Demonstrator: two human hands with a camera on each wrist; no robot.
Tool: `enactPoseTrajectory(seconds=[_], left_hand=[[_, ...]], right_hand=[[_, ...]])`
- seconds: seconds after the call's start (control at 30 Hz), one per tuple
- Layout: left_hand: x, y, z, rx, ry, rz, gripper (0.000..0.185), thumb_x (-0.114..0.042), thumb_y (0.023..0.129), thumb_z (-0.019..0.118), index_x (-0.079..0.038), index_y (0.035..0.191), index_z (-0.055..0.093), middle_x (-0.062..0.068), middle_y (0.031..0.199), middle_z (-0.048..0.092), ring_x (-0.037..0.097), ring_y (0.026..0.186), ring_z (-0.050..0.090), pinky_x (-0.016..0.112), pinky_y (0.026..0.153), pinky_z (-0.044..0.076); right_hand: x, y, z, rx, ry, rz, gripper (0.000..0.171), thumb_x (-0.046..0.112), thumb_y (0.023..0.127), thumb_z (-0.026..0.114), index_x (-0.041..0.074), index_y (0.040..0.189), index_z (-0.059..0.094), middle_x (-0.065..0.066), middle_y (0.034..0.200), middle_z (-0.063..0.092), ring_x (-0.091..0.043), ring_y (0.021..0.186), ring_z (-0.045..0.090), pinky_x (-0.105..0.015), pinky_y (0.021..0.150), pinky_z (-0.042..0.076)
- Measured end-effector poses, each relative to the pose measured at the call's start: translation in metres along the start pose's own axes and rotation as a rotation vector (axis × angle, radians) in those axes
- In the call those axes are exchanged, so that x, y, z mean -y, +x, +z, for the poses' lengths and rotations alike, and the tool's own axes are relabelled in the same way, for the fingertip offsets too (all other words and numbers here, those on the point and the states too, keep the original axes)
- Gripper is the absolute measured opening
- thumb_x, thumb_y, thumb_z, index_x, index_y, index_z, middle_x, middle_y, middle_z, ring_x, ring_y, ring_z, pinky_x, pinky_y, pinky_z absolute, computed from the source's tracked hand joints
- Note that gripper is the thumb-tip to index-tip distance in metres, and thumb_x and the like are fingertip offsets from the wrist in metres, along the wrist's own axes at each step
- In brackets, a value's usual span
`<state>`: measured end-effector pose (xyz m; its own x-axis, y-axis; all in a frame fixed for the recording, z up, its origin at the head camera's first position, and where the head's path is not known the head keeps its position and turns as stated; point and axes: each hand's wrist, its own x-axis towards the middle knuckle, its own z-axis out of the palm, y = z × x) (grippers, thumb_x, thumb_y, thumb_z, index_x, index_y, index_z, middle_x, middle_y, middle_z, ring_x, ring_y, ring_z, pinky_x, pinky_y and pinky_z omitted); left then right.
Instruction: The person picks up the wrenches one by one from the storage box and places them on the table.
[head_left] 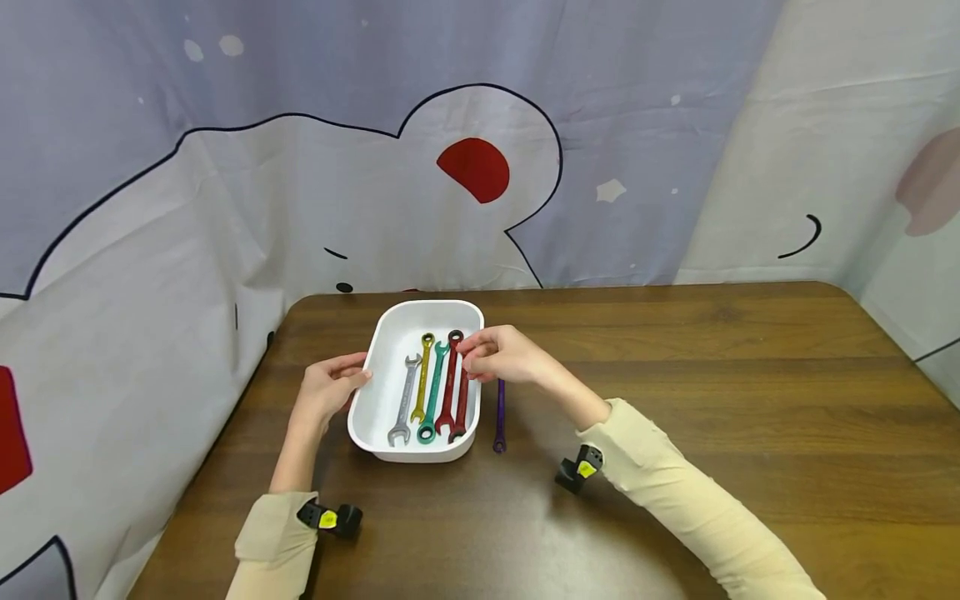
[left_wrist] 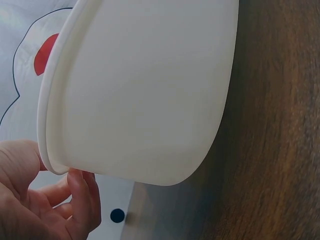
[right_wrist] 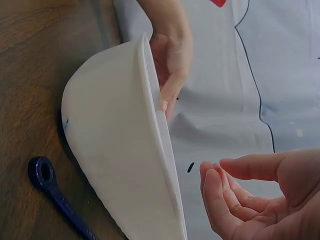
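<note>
Backdrop: a draped sheet printed with a cartoon outline and red patches, hung behind a dark wood counter [head_left: 675,350].

Head view. A white tray [head_left: 390,329] sits near the counter's far left part, long axis pointing away from the person. Inside lie wrenches side by side, roughly parallel to the long walls: silver wrench [head_left: 403,400], yellow wrench [head_left: 423,375], teal wrench [head_left: 433,392], red wrench [head_left: 448,383], and a darker red wrench [head_left: 461,410] against the right wall. A purple wrench [head_left: 499,415] lies on the counter just beside the tray's right wall, outside it. The left hand [head_left: 330,387] rests against the tray's left rim, fingers relaxed and extended; judged to be steadying the tray. The right hand [head_left: 498,354] hovers over the tray's right edge, fingertips drawn together near the upper end of the darker red wrench; whether they actually pinch it I cannot tell from here.

Left wrist view. The tray's outer wall [left_wrist: 145,90] fills the frame; the thumb and loosely curled fingers [left_wrist: 82,197] sit just under its rim, not wrapped round it.

Right wrist view. The fingers [right_wrist: 235,192] are loosely curved, palm showing, nothing visible in them. The purple wrench's ring end [right_wrist: 42,172] lies on the counter, just beside the tray wall [right_wrist: 110,150]. The left hand [right_wrist: 170,60] shows at the far rim.
</note>
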<state>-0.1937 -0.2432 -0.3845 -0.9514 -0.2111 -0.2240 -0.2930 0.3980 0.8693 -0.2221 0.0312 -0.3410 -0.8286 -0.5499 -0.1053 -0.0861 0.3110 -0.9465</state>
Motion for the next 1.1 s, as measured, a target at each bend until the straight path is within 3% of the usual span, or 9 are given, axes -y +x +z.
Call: enactPoseTrajectory(seconds=[0.07, 0.33, 0.6, 0.73, 1.1], left_hand=[[0.0, 0.001, 0.0, 0.003, -0.001, 0.004, 0.045, -0.016, 0.092, 0.063, -0.004, 0.134, 0.055, 0.016, 0.119, 0.065, 0.007, 0.082, 0.062, 0.022, 0.064, 0.051], [-0.003, 0.001, 0.0, 0.004, -0.002, 0.009, 0.045, -0.015, 0.092, 0.063, -0.003, 0.134, 0.055, 0.017, 0.117, 0.066, 0.003, 0.077, 0.061, 0.022, 0.064, 0.052], [-0.007, 0.003, 0.0, 0.004, 0.009, 0.0, 0.045, -0.016, 0.092, 0.063, -0.004, 0.135, 0.055, 0.019, 0.122, 0.063, 0.003, 0.078, 0.06, 0.022, 0.064, 0.051], [-0.005, 0.004, 0.0, -0.002, 0.013, -0.012, 0.045, -0.016, 0.092, 0.063, -0.005, 0.135, 0.055, 0.018, 0.122, 0.064, 0.003, 0.077, 0.06, 0.023, 0.064, 0.051], [0.0, 0.002, -0.001, -0.004, 0.021, -0.013, 0.045, -0.017, 0.092, 0.063, -0.005, 0.135, 0.055, 0.018, 0.122, 0.063, 0.002, 0.076, 0.059, 0.022, 0.064, 0.051]], right_hand=[[0.0, 0.002, 0.001, 0.006, -0.01, -0.008, 0.032, -0.003, 0.088, 0.056, -0.014, 0.118, 0.057, -0.012, 0.084, 0.068, -0.006, 0.07, 0.061, -0.03, 0.071, 0.056], [0.003, 0.006, 0.007, 0.009, -0.047, 0.02, 0.033, -0.003, 0.088, 0.056, -0.011, 0.12, 0.058, -0.028, 0.104, 0.067, -0.006, 0.071, 0.061, -0.025, 0.07, 0.055], [0.006, 0.011, 0.015, 0.004, -0.018, 0.024, 0.032, -0.003, 0.089, 0.057, -0.011, 0.12, 0.058, -0.02, 0.092, 0.068, -0.007, 0.068, 0.062, -0.033, 0.075, 0.058], [0.006, 0.013, 0.019, 0.009, -0.026, 0.032, 0.032, -0.003, 0.088, 0.059, -0.009, 0.119, 0.059, -0.017, 0.089, 0.069, -0.007, 0.068, 0.061, -0.028, 0.071, 0.057], [0.007, 0.02, 0.03, 0.024, -0.02, 0.077, 0.031, -0.004, 0.088, 0.06, -0.008, 0.119, 0.059, -0.024, 0.098, 0.069, -0.008, 0.067, 0.061, -0.026, 0.072, 0.056]])
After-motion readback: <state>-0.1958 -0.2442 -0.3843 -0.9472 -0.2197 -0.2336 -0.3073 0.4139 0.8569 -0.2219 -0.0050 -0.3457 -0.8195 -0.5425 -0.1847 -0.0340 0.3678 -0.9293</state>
